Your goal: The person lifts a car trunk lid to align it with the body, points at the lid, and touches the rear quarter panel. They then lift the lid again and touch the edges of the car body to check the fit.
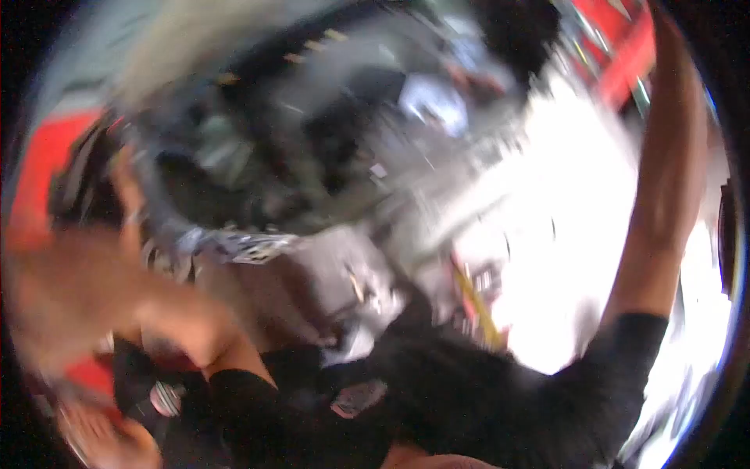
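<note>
Everything is strongly blurred. My left forearm, in a dark sleeve (242, 383), reaches toward the left edge. My left hand (70, 281) looks like a brown smear there; its fingers and anything in them cannot be made out. My right arm (664, 203) stretches up along the right side, and its hand lies beyond the top edge. Between the arms is a large dark open compartment (312, 133) with mechanical-looking parts. A pale blue-white object (433, 105) shows in its upper right part.
Red surfaces (51, 156) stand at the left and upper right. A yellow, stick-like item (476, 305) lies right of centre beside a glaring white area (562, 234). At the lower left is another hand (105, 438), whose owner is unclear.
</note>
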Available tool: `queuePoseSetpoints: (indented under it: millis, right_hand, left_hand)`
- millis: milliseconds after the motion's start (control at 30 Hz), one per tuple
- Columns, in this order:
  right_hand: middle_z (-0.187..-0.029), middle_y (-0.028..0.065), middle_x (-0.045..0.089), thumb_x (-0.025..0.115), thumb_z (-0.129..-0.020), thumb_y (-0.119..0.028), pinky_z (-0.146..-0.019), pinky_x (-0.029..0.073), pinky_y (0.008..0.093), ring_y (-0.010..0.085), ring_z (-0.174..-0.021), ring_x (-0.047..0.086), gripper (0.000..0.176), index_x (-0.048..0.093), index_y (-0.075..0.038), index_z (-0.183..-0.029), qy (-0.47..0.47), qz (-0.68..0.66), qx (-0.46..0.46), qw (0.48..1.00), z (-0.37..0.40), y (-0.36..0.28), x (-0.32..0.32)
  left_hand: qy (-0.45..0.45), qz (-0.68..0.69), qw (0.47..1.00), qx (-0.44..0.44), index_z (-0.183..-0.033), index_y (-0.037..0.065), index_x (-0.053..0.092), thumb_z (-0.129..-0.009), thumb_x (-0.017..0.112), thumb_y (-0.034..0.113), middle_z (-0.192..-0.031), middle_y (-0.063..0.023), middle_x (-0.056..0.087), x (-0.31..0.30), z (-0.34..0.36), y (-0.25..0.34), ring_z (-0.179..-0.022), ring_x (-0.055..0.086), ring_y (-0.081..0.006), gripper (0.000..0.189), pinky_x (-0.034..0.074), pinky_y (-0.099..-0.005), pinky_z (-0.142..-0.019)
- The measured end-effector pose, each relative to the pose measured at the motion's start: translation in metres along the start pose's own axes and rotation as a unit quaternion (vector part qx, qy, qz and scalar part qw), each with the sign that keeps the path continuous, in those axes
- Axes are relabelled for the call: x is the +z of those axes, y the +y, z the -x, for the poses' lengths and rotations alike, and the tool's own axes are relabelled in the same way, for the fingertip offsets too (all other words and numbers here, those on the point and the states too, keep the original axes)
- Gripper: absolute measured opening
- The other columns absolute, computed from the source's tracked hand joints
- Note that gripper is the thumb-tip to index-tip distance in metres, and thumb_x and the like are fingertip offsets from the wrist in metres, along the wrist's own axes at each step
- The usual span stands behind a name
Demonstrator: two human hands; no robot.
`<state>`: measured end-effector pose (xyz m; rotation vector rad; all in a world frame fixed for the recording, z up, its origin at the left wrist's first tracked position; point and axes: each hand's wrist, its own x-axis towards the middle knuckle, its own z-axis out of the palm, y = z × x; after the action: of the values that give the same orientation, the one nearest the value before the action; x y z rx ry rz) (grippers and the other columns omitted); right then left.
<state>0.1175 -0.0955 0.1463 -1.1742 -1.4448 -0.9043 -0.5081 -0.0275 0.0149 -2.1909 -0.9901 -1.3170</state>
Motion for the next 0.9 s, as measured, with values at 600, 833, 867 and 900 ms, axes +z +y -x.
queuePoseSetpoints:
  millis: [600, 833, 867, 900]
  right_hand:
    - [-0.121, 0.0286, 0.067, 0.071, -0.092, -0.045, -0.101, 0.047, 0.0505, 0.0458, -0.116, 0.063, 0.058, 0.065, -0.001, -0.129, -0.007, 0.044, -0.078, 0.996, -0.051, -0.111, -0.038]
    - [-0.134, 0.019, 0.064, 0.069, -0.093, -0.045, -0.106, 0.042, 0.0559, 0.0397, -0.127, 0.058, 0.059, 0.061, -0.005, -0.136, 0.001, 0.074, -0.144, 0.987, -0.039, -0.174, -0.036]
    - [-0.134, 0.0183, 0.064, 0.068, -0.094, -0.045, -0.107, 0.041, 0.0593, 0.0389, -0.128, 0.058, 0.059, 0.061, -0.006, -0.137, 0.009, 0.062, -0.153, 0.986, -0.038, -0.184, -0.032]
    - [-0.134, 0.0183, 0.064, 0.068, -0.094, -0.045, -0.107, 0.041, 0.0593, 0.0389, -0.128, 0.058, 0.059, 0.061, -0.006, -0.137, 0.01, 0.059, -0.156, 0.986, -0.038, -0.195, -0.03]
  left_hand:
    - [0.336, -0.22, 0.903, 0.153, -0.12, 0.003, 0.068, -0.078, 0.072, 0.014, -0.113, -0.0155, 0.064, -0.059, -0.153, 0.203, -0.109, 0.058, -0.0364, 0.044, 0.037, -0.0585, -0.106]
    - [0.304, -0.207, 0.922, 0.121, -0.12, 0.002, 0.067, -0.078, 0.071, 0.014, -0.116, -0.016, 0.063, -0.066, -0.141, 0.221, -0.116, 0.057, -0.0358, 0.044, 0.036, -0.059, -0.108]
    - [0.3, -0.2, 0.926, 0.112, -0.121, 0.002, 0.066, -0.078, 0.07, 0.013, -0.117, -0.0165, 0.063, -0.068, -0.14, 0.223, -0.117, 0.056, -0.036, 0.044, 0.035, -0.0593, -0.108]
    - [0.301, -0.204, 0.925, 0.111, -0.121, 0.002, 0.066, -0.078, 0.07, 0.013, -0.117, -0.0165, 0.063, -0.069, -0.138, 0.223, -0.117, 0.056, -0.036, 0.044, 0.035, -0.0593, -0.108]
